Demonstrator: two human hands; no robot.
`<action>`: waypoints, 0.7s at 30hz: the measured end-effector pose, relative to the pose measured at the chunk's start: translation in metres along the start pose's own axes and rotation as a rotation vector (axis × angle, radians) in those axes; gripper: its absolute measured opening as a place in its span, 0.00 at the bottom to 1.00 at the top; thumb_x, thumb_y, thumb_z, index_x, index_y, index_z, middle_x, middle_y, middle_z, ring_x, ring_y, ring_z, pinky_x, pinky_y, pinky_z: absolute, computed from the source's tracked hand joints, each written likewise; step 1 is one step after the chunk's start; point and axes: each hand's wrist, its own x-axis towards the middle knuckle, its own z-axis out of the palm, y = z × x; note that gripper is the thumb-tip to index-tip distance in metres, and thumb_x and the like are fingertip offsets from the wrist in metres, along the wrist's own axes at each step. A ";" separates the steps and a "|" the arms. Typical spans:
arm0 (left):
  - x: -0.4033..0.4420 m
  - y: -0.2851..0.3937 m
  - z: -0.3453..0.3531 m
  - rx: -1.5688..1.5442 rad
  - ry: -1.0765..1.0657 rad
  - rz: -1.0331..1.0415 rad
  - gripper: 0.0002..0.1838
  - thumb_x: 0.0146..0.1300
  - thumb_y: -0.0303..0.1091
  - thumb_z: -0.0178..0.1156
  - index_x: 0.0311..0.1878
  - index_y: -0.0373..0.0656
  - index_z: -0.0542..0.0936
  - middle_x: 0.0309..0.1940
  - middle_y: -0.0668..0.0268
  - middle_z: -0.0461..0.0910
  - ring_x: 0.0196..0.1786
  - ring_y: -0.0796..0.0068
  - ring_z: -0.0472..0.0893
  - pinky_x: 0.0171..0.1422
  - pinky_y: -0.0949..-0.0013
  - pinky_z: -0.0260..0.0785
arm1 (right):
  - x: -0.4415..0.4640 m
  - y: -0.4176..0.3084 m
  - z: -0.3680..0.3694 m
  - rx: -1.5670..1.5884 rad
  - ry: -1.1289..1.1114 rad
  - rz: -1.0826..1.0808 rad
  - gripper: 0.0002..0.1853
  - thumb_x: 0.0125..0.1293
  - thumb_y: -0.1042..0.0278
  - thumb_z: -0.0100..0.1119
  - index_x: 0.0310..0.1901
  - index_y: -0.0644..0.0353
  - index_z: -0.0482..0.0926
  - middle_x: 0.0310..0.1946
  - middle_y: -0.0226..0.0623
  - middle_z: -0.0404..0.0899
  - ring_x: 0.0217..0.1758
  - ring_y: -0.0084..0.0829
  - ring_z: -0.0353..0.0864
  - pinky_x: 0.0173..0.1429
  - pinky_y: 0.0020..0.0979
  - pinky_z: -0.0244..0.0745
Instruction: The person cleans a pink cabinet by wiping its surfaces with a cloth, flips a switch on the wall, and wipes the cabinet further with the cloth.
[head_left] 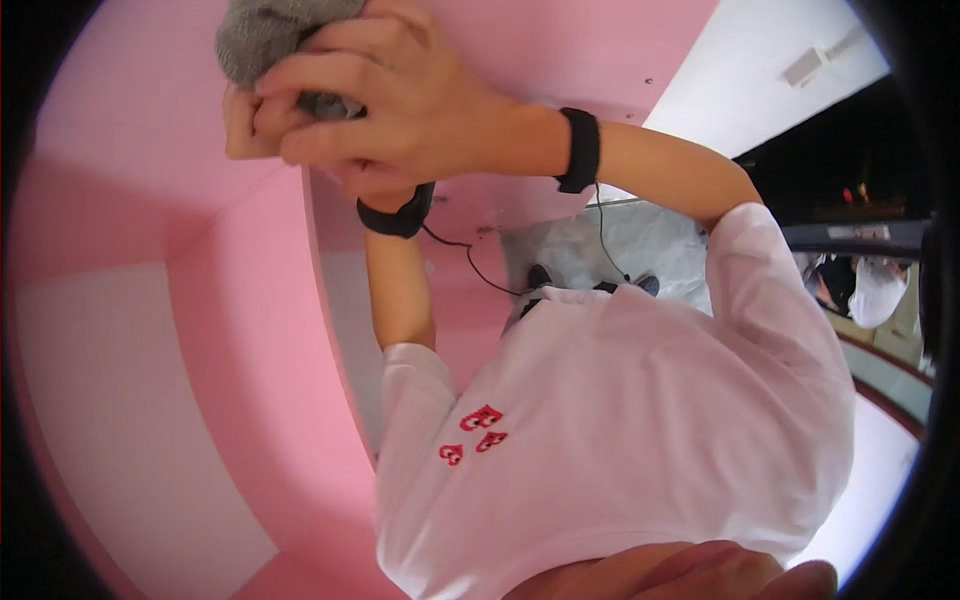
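Both my hands are together at the upper left, closed around a bunched grey cloth (285,40) with a knitted or terry-like texture. My right hand (415,100) comes across from the right and lies over the front, its fingers curled on the cloth. Behind and below it is my left hand (375,182), mostly hidden and pressed close to the right, its fingers wrapped in with the same cloth. More of the grey cloth shows between the fingers. A black band with a thin cable circles each wrist.
Pink panels (560,50) rise around the hands, with a curved pink shelf edge (325,330) to the left. Grey floor (640,240) and my shoes show below. At the right are a black surface (830,160) and a white bag-like item (878,292). The cables hang toward my waist.
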 end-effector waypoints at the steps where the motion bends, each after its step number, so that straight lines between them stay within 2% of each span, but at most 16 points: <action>1: -0.004 0.000 0.012 -0.023 -0.048 -0.002 0.12 0.57 0.39 0.67 0.40 0.56 0.73 0.49 0.70 0.72 0.58 0.63 0.74 0.60 0.48 0.64 | 0.005 0.004 -0.016 0.020 -0.151 -0.004 0.15 0.48 0.61 0.72 0.38 0.30 0.84 0.57 0.16 0.77 0.61 0.31 0.72 0.65 0.43 0.66; 2: -0.006 -0.001 0.029 -0.065 -0.122 -0.005 0.12 0.57 0.39 0.67 0.40 0.56 0.73 0.49 0.70 0.72 0.58 0.63 0.75 0.60 0.48 0.64 | 0.010 0.006 -0.027 0.063 -0.295 -0.015 0.13 0.51 0.62 0.73 0.40 0.33 0.85 0.60 0.21 0.76 0.64 0.34 0.71 0.66 0.42 0.66; 4: -0.004 0.000 0.056 -0.155 -0.259 -0.020 0.12 0.57 0.39 0.67 0.39 0.56 0.73 0.49 0.71 0.72 0.58 0.63 0.75 0.60 0.48 0.64 | 0.002 0.039 -0.007 0.449 -0.192 -0.162 0.12 0.58 0.62 0.68 0.45 0.46 0.84 0.62 0.42 0.73 0.63 0.48 0.70 0.64 0.50 0.65; 6: 0.005 0.017 0.077 -0.193 -0.277 0.017 0.12 0.57 0.39 0.67 0.39 0.56 0.73 0.48 0.71 0.72 0.58 0.64 0.75 0.60 0.48 0.65 | 0.020 0.044 -0.060 0.374 -0.469 -0.063 0.11 0.58 0.65 0.69 0.43 0.52 0.84 0.65 0.49 0.71 0.65 0.51 0.70 0.68 0.48 0.64; 7: 0.025 0.035 0.089 -0.137 -0.170 0.110 0.12 0.56 0.39 0.66 0.40 0.55 0.74 0.49 0.70 0.72 0.58 0.63 0.74 0.59 0.49 0.64 | 0.009 0.031 -0.080 0.139 -0.372 0.038 0.12 0.58 0.66 0.69 0.43 0.54 0.84 0.67 0.55 0.67 0.68 0.53 0.69 0.71 0.49 0.62; 8: 0.049 0.062 0.095 -0.040 -0.003 0.248 0.12 0.56 0.40 0.66 0.41 0.55 0.75 0.49 0.68 0.72 0.58 0.61 0.74 0.57 0.49 0.64 | 0.008 0.056 -0.103 -0.020 -0.375 -0.149 0.13 0.58 0.65 0.71 0.46 0.54 0.85 0.69 0.59 0.65 0.69 0.53 0.68 0.72 0.51 0.62; 9: 0.075 0.089 0.097 0.074 0.177 0.386 0.12 0.56 0.40 0.66 0.41 0.54 0.75 0.49 0.67 0.71 0.58 0.60 0.73 0.56 0.50 0.64 | 0.023 0.047 -0.125 -0.031 -0.450 -0.101 0.19 0.63 0.60 0.70 0.55 0.52 0.82 0.71 0.57 0.63 0.72 0.53 0.64 0.73 0.49 0.61; 10: 0.100 0.115 0.100 0.178 0.341 0.507 0.13 0.55 0.40 0.65 0.42 0.53 0.76 0.50 0.66 0.71 0.59 0.59 0.72 0.55 0.51 0.63 | 0.018 0.039 -0.128 0.043 -0.278 0.075 0.10 0.62 0.63 0.73 0.45 0.49 0.85 0.65 0.42 0.70 0.67 0.43 0.69 0.70 0.40 0.66; 11: 0.121 0.137 0.105 0.265 0.486 0.609 0.13 0.55 0.40 0.65 0.43 0.52 0.77 0.50 0.65 0.71 0.59 0.58 0.72 0.54 0.51 0.63 | 0.015 0.045 -0.136 0.072 -0.282 0.058 0.10 0.62 0.63 0.73 0.45 0.49 0.85 0.65 0.42 0.70 0.67 0.43 0.69 0.70 0.40 0.66; 13: 0.148 0.162 0.122 0.355 0.689 0.697 0.14 0.54 0.40 0.64 0.44 0.51 0.78 0.51 0.62 0.71 0.59 0.56 0.70 0.52 0.53 0.62 | 0.009 0.065 -0.150 0.106 -0.252 0.014 0.15 0.67 0.56 0.71 0.50 0.52 0.84 0.69 0.49 0.64 0.72 0.44 0.63 0.69 0.37 0.66; 14: 0.150 0.174 0.140 0.366 0.700 0.692 0.14 0.54 0.40 0.64 0.44 0.51 0.78 0.51 0.62 0.71 0.59 0.56 0.70 0.52 0.53 0.62 | 0.014 0.065 -0.158 0.094 -0.260 0.000 0.17 0.67 0.56 0.70 0.53 0.51 0.82 0.70 0.48 0.64 0.73 0.43 0.61 0.68 0.35 0.66; 15: 0.152 0.184 0.157 0.205 0.757 0.631 0.13 0.55 0.38 0.64 0.44 0.51 0.77 0.51 0.63 0.71 0.60 0.56 0.71 0.55 0.51 0.64 | 0.014 0.066 -0.164 0.105 -0.265 -0.006 0.17 0.67 0.56 0.70 0.53 0.51 0.82 0.70 0.48 0.64 0.73 0.43 0.61 0.68 0.35 0.66; 16: 0.153 0.192 0.171 0.044 0.807 0.570 0.11 0.57 0.37 0.63 0.43 0.52 0.76 0.51 0.64 0.72 0.61 0.55 0.72 0.58 0.49 0.65 | 0.013 0.068 -0.171 0.108 -0.217 0.051 0.13 0.63 0.58 0.72 0.48 0.47 0.84 0.68 0.43 0.66 0.71 0.42 0.64 0.69 0.38 0.65; 17: 0.154 0.196 0.179 0.055 0.816 0.569 0.11 0.57 0.37 0.63 0.43 0.52 0.76 0.51 0.64 0.72 0.61 0.55 0.72 0.58 0.49 0.65 | 0.011 0.069 -0.179 0.110 -0.171 0.110 0.10 0.59 0.61 0.74 0.43 0.42 0.86 0.67 0.39 0.69 0.69 0.41 0.67 0.69 0.41 0.64; 18: 0.155 0.199 0.186 0.050 0.824 0.586 0.10 0.58 0.36 0.63 0.43 0.51 0.76 0.51 0.63 0.72 0.60 0.55 0.72 0.58 0.49 0.65 | 0.008 0.077 -0.193 0.061 -0.274 0.080 0.13 0.63 0.59 0.74 0.47 0.49 0.85 0.70 0.52 0.62 0.72 0.46 0.63 0.72 0.41 0.63; 21: 0.161 0.201 0.207 0.070 0.823 0.624 0.09 0.59 0.37 0.62 0.41 0.50 0.76 0.50 0.62 0.73 0.61 0.56 0.72 0.57 0.49 0.66 | 0.002 0.088 -0.208 0.026 -0.258 0.052 0.17 0.62 0.58 0.74 0.51 0.49 0.83 0.68 0.50 0.63 0.74 0.46 0.62 0.73 0.42 0.62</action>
